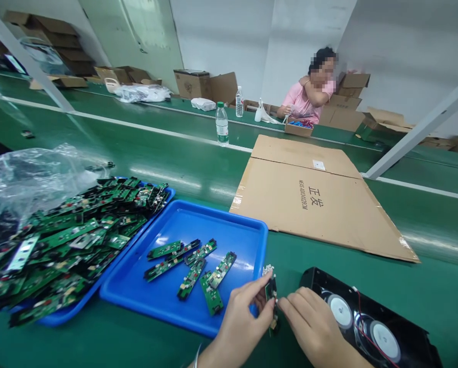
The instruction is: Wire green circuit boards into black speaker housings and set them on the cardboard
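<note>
Between its thumb and fingers, my left hand (244,314) grips a small green circuit board (270,291) on edge. My right hand (313,322) is closed, its fingertips pinched against the near side of that board; whatever they hold is hidden. A cluster of small white connectors (268,269) shows just behind the board. To the left, a blue tray (137,299) carries several loose circuit boards (190,278). At my right lies a black speaker housing (401,312) with two round speakers (384,340) and a red wire (361,312) across it.
A heap of circuit boards (71,240) and a clear plastic bag (48,174) fill another blue tray at left. Beyond my hands lies a flattened cardboard sheet (282,199). A water bottle (222,125) stands farther back. A person in pink (307,102) sits across the bench.
</note>
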A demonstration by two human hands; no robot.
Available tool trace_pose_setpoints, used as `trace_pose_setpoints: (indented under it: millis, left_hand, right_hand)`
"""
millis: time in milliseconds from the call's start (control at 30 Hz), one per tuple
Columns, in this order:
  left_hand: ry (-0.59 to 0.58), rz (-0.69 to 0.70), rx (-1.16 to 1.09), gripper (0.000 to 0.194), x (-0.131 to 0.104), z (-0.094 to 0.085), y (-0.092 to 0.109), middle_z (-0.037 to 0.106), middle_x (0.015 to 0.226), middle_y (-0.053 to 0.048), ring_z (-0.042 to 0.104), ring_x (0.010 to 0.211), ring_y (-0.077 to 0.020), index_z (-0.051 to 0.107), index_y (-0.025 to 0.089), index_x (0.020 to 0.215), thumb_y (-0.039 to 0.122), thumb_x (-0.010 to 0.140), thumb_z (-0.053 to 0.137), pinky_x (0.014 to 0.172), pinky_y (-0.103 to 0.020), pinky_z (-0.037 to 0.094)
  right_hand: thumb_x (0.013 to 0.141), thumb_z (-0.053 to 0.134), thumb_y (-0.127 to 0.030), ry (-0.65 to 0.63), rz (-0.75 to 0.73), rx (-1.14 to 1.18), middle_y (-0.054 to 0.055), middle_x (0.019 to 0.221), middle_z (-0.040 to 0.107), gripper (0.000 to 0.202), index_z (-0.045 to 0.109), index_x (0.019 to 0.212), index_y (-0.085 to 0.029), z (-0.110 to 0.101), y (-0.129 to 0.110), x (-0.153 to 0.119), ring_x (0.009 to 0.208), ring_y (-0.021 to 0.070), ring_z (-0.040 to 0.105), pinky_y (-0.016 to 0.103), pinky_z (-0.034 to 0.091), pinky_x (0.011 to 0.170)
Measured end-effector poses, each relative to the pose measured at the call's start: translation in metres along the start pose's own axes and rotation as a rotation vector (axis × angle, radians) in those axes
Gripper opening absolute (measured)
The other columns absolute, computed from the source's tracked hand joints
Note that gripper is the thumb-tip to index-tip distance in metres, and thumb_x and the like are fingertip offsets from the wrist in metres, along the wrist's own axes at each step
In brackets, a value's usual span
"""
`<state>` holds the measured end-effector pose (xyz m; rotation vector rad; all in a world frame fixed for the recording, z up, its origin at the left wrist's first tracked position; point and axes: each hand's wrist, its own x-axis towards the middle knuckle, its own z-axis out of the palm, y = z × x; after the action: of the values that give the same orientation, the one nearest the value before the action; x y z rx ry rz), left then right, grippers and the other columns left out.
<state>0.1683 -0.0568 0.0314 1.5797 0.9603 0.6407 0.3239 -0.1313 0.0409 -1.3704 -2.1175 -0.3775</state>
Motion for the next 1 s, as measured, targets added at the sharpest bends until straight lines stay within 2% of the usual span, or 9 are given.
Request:
trace_pose_setpoints:
  millis: [167,267,367,467,633,733,833,933,1000]
  left_hand:
    - [0.033,0.04,0.03,0.04,-0.002,0.0,-0.003,0.075,0.08,-0.004,0.065,0.066,-0.02,0.071,0.026,0.119,0.022,0.079,0.064,0.069,-0.027,0.055]
    - [0.02,0.089,0.03,0.039,-0.001,-0.003,0.001,0.077,0.083,-0.005,0.066,0.067,-0.0202,0.071,0.027,0.117,0.021,0.08,0.064,0.07,-0.027,0.055]
    - [-0.005,0.099,0.033,0.039,0.0,-0.005,0.006,0.077,0.082,-0.004,0.066,0.065,-0.02,0.072,0.026,0.117,0.02,0.08,0.063,0.068,-0.027,0.056]
    - [-0.027,0.091,0.04,0.038,0.0,-0.005,0.009,0.079,0.089,-0.004,0.069,0.07,-0.0212,0.072,0.028,0.116,0.021,0.079,0.064,0.073,-0.028,0.056]
    - [-0.025,0.136,0.125,0.037,-0.004,-0.004,0.004,0.075,0.113,-0.004,0.071,0.095,-0.0265,0.07,0.032,0.118,0.032,0.081,0.066,0.088,-0.032,0.054]
    - [0.023,0.171,0.14,0.036,-0.005,-0.001,0.002,0.076,0.109,-0.006,0.071,0.095,-0.0275,0.072,0.03,0.116,0.035,0.08,0.067,0.089,-0.033,0.054]
    - [0.053,0.112,-0.012,0.028,-0.007,0.006,0.011,0.079,0.091,-0.008,0.072,0.081,-0.0257,0.077,0.026,0.101,0.035,0.076,0.072,0.077,-0.03,0.058]
    - [0.066,-0.057,-0.277,0.025,-0.012,0.018,0.031,0.074,0.076,-0.005,0.068,0.067,-0.0221,0.073,0.024,0.085,0.04,0.067,0.079,0.06,-0.025,0.057]
    - [0.052,-0.109,-0.324,0.031,-0.015,0.025,0.045,0.071,0.069,-0.002,0.064,0.063,-0.0186,0.07,0.023,0.083,0.044,0.063,0.082,0.058,-0.023,0.054]
  right_hand:
    - [0.093,0.041,-0.004,0.089,0.002,0.029,0.006,0.069,0.054,0.02,0.06,0.097,-0.007,0.005,-0.003,-0.004,0.061,0.0151,0.042,0.029,0.033,0.054]
    - [0.095,0.04,-0.006,0.096,0.025,0.049,0.005,0.071,0.055,0.021,0.06,0.1,-0.01,0.009,-0.004,-0.005,0.062,0.0149,0.045,0.029,0.036,0.054]
    - [0.096,0.041,-0.008,0.099,0.069,0.06,0.003,0.067,0.053,0.02,0.06,0.094,-0.013,0.007,-0.004,0.001,0.06,0.0138,0.043,0.027,0.037,0.053]
    - [0.099,0.041,-0.014,0.038,0.087,0.111,0.002,0.068,0.055,0.021,0.059,0.089,-0.015,-0.011,-0.001,0.012,0.061,0.0127,0.046,0.026,0.039,0.054]
    - [0.102,0.04,-0.039,-0.096,0.122,0.083,0.007,0.091,0.064,0.03,0.058,0.111,-0.016,-0.067,0.011,0.014,0.082,0.0175,0.059,0.031,0.052,0.071]
    - [0.1,0.046,-0.036,-0.068,0.203,0.047,0.006,0.093,0.066,0.023,0.059,0.111,-0.02,-0.096,0.025,-0.01,0.086,0.0174,0.061,0.029,0.054,0.071]
    - [0.1,0.044,-0.032,-0.087,0.365,0.011,0.004,0.091,0.067,0.02,0.061,0.107,-0.024,-0.114,0.045,-0.051,0.078,0.0156,0.064,0.026,0.054,0.063]
    - [0.1,0.038,-0.031,-0.21,0.643,-0.025,0.002,0.093,0.069,0.024,0.061,0.106,-0.027,-0.124,0.062,-0.097,0.071,0.0149,0.066,0.023,0.051,0.054]
    - [0.098,0.037,-0.026,-0.313,0.78,-0.051,0.001,0.094,0.069,0.026,0.062,0.104,-0.028,-0.128,0.067,-0.118,0.07,0.0148,0.066,0.023,0.048,0.052]
